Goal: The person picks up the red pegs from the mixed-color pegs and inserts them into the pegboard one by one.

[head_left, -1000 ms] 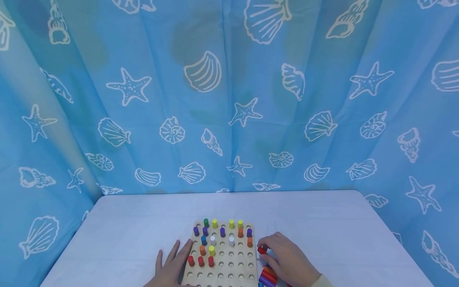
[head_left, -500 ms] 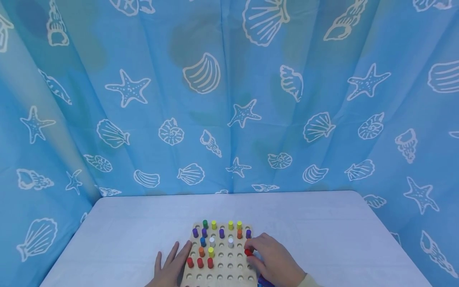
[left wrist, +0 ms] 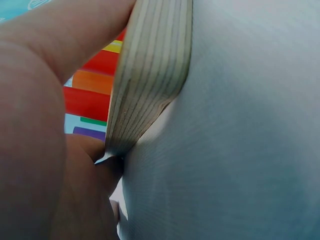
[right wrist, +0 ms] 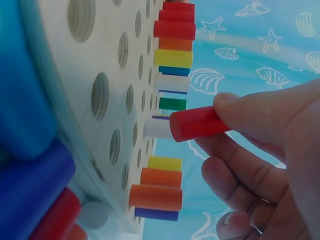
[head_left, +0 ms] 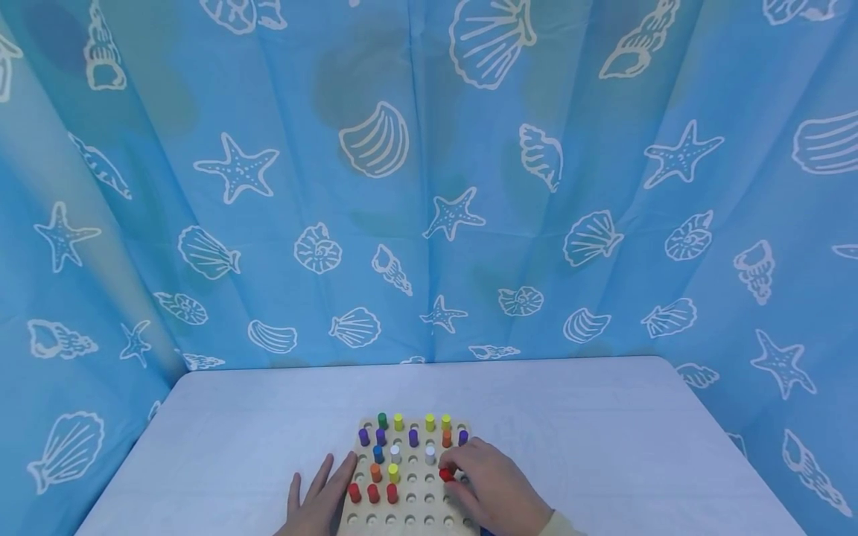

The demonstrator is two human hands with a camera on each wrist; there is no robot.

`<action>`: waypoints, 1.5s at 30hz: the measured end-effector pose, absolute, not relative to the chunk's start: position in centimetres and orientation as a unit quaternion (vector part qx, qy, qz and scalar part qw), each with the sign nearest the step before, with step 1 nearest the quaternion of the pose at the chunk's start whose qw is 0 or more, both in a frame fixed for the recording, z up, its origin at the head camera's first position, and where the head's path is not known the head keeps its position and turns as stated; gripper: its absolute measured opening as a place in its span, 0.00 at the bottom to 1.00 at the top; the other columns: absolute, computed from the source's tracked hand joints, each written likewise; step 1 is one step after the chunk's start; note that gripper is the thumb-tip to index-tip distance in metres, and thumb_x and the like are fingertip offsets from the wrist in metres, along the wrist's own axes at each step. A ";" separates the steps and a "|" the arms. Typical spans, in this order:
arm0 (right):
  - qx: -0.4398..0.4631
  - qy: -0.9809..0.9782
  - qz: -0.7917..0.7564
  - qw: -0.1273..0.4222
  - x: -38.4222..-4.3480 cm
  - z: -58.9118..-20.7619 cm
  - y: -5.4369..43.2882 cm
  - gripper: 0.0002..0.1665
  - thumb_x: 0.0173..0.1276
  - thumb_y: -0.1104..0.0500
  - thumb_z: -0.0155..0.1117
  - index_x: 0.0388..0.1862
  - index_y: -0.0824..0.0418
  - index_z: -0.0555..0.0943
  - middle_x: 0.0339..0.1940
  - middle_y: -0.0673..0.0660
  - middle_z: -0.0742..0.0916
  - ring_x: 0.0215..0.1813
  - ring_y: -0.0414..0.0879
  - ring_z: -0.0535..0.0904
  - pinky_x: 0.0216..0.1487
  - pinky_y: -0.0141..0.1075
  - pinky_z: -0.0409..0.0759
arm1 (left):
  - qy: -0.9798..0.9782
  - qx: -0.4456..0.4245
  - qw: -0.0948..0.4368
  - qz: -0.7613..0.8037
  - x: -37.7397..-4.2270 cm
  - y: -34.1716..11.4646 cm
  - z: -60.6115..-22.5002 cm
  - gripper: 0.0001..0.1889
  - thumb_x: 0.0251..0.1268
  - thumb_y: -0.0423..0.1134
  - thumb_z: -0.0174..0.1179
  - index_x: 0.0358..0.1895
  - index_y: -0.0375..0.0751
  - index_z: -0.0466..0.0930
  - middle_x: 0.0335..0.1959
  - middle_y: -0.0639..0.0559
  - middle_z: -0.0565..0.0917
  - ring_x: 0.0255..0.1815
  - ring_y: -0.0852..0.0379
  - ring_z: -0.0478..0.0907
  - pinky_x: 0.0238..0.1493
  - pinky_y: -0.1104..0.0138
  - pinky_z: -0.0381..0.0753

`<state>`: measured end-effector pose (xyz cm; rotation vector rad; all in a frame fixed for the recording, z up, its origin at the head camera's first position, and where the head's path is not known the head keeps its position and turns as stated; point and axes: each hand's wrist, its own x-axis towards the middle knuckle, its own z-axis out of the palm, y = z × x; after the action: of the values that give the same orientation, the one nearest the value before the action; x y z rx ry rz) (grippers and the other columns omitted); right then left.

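A wooden pegboard (head_left: 401,509) lies on the table with round holes and coloured pegs standing in some of them. My left hand (head_left: 316,500) rests along its left side, fingers spread and straight. In the left wrist view, fingers of that hand touch the board's layered edge (left wrist: 150,65). Over the right part of the board, my right hand (head_left: 499,487) pinches a red peg (head_left: 445,475) between thumb and forefinger. The right wrist view has this red peg (right wrist: 197,122) tilted, its free end toward the board and apart from the holes. Three red pegs (head_left: 373,493) stand in a row at left.
Loose pegs, among them a purple peg (right wrist: 37,187) and a blue peg (right wrist: 27,95), lie beside the board's right edge. Yellow, purple, orange, white, blue and green pegs stand in the far rows. A blue shell-patterned curtain (head_left: 402,223) hangs behind the white table (head_left: 570,417).
My right hand has moved left with the red peg, from beside the loose pegs to over the board. The left hand stays at the board's left edge. The head view has shifted slightly.
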<state>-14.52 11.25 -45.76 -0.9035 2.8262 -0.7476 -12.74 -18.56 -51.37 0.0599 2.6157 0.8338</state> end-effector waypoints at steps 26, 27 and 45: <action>-0.315 0.918 -0.240 0.031 -14.6 -45.4 9.1 0.10 0.71 0.51 0.69 0.48 0.50 0.83 0.40 0.41 0.83 0.43 0.34 0.77 0.46 0.34 0.83 | 0.932 0.046 0.192 0.304 -12.7 -19.0 -51.5 0.68 0.37 0.77 0.70 0.81 0.44 0.51 0.79 0.45 0.59 0.81 0.33 0.39 0.67 0.28 0.18; -0.313 0.917 -0.246 0.032 -14.5 -45.4 9.1 0.10 0.71 0.51 0.69 0.48 0.50 0.83 0.40 0.40 0.83 0.43 0.34 0.77 0.45 0.34 0.83 | 0.931 0.047 0.192 0.305 -12.7 -19.0 -51.5 0.68 0.38 0.77 0.70 0.81 0.44 0.51 0.79 0.45 0.60 0.81 0.33 0.39 0.67 0.28 0.18; -0.270 0.928 -0.251 0.060 -14.3 -45.7 7.5 0.09 0.67 0.48 0.71 0.45 0.46 0.84 0.35 0.37 0.82 0.38 0.31 0.75 0.43 0.33 0.82 | 0.931 0.042 0.186 0.312 -12.6 -18.8 -51.5 0.70 0.33 0.77 0.71 0.81 0.44 0.52 0.79 0.45 0.61 0.81 0.34 0.39 0.67 0.29 0.16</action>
<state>-14.32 7.45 -45.67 -0.8162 2.8085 -0.7599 -12.60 -18.80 -51.48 0.1169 2.6209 0.8800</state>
